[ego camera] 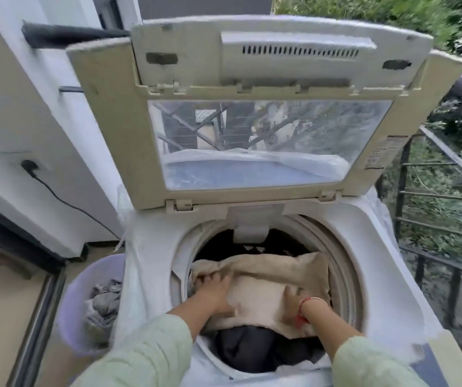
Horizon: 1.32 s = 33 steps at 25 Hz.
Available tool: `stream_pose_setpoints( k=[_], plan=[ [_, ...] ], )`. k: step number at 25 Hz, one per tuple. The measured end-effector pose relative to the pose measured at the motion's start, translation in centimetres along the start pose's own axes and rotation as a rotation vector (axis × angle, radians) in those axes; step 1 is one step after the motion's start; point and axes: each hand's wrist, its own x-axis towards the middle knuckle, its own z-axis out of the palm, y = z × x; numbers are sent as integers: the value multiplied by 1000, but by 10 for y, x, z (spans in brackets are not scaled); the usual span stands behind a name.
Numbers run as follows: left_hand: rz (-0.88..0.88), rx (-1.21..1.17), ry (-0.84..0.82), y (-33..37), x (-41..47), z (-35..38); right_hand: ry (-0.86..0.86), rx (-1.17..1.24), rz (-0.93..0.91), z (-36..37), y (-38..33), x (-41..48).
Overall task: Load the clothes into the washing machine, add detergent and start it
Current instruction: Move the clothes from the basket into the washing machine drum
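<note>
Pushing a towel [268, 277] into the drum [345, 263] at lower centre: my left hand [213, 287] grips its edge, while my right hand [294, 300] rests on it, fingers too blurred to tell. Clothes [104, 301] lie in the basket [77, 277] at lower left, so I judge loading unfinished and the later steps untouched.

We wear loose, pale green sleeves. The left sleeve [146, 356] and the right sleeve [372, 361] are of the same soft, faintly crinkled cloth, and both end partway down the forearm in plain cuffs. Round the wrist behind our right hand [294, 300] sits a thin red bangle [312, 300], with a blurred patch of red just below it.
</note>
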Motion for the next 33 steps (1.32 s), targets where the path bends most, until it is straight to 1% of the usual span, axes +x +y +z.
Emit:
stream_pose_setpoints(
  k=[2,4,5,6,7,8,9,10,11,12,14,15,16,17,19,21,23,25,27,29,31,33],
  plan=[
    [-53,-115,-141,3,28,24,-77,-85,25,-2,-9,18],
    [-95,-98,-264,3,50,39,-156,-204,29,-14,-11,23],
    [-103,-76,-299,3,52,39,-176,-248,37,-17,-11,24],
    [-91,-62,-289,4,51,35,-166,-285,27,-20,-10,21],
    [-57,-41,-207,7,44,27,-79,-294,-10,-24,-10,18],
    [-16,-17,-59,13,33,16,106,-266,-62,-23,-10,17],
    [22,9,124,17,23,7,314,-208,-112,-23,-11,14],
    [55,15,292,21,15,-1,451,-129,-157,-25,-14,12],
    [81,-14,386,23,11,-5,506,-47,-192,-28,-17,12],
    [92,-84,372,25,10,-6,461,16,-184,-32,-20,11],
    [37,-256,126,22,18,2,258,97,-110,-32,-21,22],
    [-8,-300,2,19,27,8,156,127,-71,-26,-17,36],
    [-42,-303,-90,15,39,18,57,154,-43,-17,-17,48],
    [-54,-276,-148,14,50,29,-11,178,-30,-6,-19,62],
    [-53,-223,-223,16,72,49,-90,178,-3,14,-24,89],
    [-75,-174,-257,21,93,68,-103,151,7,31,-28,113],
    [-123,-127,-257,23,110,82,-110,217,7,41,-28,130],
    [-188,-130,-241,28,127,94,-67,244,-14,50,-23,150],
    [-236,-144,-202,33,143,104,-35,107,-39,57,-25,170],
    [-253,-146,-173,37,156,113,20,14,-7,64,-29,190],
    [-264,-126,-166,39,164,120,102,-49,4,71,-32,202],
    [-268,-113,-177,39,167,123,127,-68,4,72,-35,201]
  ],
)
